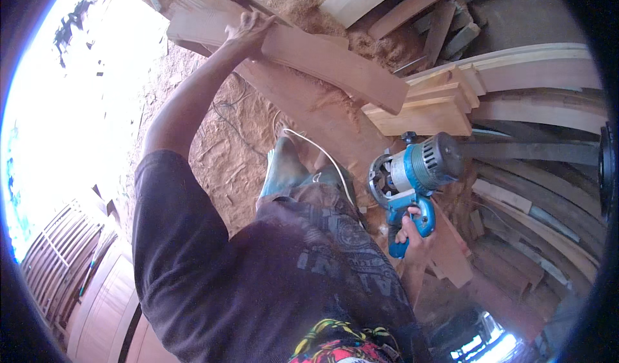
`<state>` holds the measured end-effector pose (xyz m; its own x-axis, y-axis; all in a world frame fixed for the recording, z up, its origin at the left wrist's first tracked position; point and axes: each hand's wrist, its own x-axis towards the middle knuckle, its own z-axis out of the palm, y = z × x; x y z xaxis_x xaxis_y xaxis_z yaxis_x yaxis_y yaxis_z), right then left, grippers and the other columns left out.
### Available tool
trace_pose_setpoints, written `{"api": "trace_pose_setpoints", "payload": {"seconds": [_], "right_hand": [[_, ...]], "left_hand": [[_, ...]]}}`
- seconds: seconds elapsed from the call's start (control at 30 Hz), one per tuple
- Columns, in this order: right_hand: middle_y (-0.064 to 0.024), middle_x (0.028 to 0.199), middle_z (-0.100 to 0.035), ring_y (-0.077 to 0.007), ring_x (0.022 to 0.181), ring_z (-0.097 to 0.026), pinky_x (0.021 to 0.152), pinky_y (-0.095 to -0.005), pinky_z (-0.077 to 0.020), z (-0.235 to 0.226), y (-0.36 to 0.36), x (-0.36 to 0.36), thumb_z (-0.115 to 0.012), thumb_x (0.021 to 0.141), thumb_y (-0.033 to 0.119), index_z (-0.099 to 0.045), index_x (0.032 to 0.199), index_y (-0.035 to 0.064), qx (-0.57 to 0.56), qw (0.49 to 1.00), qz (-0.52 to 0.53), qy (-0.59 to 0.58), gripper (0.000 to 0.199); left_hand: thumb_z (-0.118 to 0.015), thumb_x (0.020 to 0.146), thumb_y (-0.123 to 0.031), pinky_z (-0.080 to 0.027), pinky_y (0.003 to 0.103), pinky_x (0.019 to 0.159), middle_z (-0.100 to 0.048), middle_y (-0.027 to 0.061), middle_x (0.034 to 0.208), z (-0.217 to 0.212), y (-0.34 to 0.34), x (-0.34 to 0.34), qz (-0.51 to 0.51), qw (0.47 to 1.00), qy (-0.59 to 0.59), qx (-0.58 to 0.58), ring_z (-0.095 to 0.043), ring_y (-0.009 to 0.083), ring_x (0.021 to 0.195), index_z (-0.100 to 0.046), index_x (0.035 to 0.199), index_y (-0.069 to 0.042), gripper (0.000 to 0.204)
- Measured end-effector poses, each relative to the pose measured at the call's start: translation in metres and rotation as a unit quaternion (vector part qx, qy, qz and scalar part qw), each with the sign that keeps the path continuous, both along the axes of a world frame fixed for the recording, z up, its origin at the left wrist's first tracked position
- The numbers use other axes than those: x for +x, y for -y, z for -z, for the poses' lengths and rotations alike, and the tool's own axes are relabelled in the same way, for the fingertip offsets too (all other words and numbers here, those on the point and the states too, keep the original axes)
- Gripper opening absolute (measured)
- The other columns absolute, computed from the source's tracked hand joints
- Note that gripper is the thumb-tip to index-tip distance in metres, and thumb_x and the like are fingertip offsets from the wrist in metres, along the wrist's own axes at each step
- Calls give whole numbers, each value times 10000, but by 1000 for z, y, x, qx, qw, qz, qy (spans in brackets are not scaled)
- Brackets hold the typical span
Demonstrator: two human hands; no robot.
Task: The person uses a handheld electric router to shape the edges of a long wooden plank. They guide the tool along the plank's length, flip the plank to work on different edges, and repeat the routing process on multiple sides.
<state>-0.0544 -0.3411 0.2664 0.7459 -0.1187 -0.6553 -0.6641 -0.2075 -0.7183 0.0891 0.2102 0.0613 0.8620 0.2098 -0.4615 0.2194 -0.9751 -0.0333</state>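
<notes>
Nearest, the dark shirt point(277, 285) fills the bottom of the frame; it looks loose, and its cloth could be caught if a turning bit comes close to it. The two hands are well apart. At the lower right, the right hand point(416, 233) is closed around the handle of a blue router point(419, 166), which is tilted on its side with the base toward the left. I cannot tell if the motor runs; a one-handed hold could let the tool twist if the bit bites suddenly.

In the middle, a white cord point(320, 147) passes over the trouser leg point(284, 163); it could snag or pull on the leg when someone moves.

Farther, a wide board point(309, 108) serves as the surface and carries the reddish plank point(335, 69). Sawdust between them could make the plank slide, especially because only one hand is on it. That left hand point(246, 35) lies across the plank in the upper middle; whether its fingers grip underneath, I cannot tell. Beside the plank's right end, the pale boards point(422, 115) lie close enough that a slip could knock them.
</notes>
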Motion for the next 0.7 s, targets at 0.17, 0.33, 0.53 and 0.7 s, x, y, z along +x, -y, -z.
{"api": "trace_pose_setpoints", "payload": {"seconds": [0.17,0.33,0.53,0.7], "right_hand": [[-25,722,-592,-115,527,-513,531,-324,-459,-4,-18,-8,-726,947,42,-682,1217,39,-34,999,25,20,273],[-41,773,-636,-118,532,-526,535,-326,-477,5,-16,-6,-760,930,77,-686,1220,35,-70,997,6,43,303],[-57,861,-658,-120,550,-535,535,-327,-485,10,-2,-15,-779,919,89,-664,1223,29,-61,997,-23,38,331],[-43,855,-663,-110,580,-561,547,-311,-481,12,3,-14,-799,918,85,-664,1237,45,-83,993,-68,43,349]], "left_hand": [[-1019,666,-347,-388,784,1152,-317,84,1739,20,31,22,187,981,2,-43,-304,359,1597,-199,1736,-352,1348],[-968,753,-235,-364,782,1182,-338,70,1727,8,18,14,221,973,8,-62,-287,357,1612,-206,1729,-358,1245],[-963,693,-193,-411,709,1175,-354,44,1719,13,-37,-8,292,955,20,-55,-282,316,1621,-254,1711,-357,1251],[-947,683,-144,-445,626,1172,-360,36,1719,15,-64,-2,299,953,24,-49,-283,286,1625,-306,1691,-379,1218]]}}
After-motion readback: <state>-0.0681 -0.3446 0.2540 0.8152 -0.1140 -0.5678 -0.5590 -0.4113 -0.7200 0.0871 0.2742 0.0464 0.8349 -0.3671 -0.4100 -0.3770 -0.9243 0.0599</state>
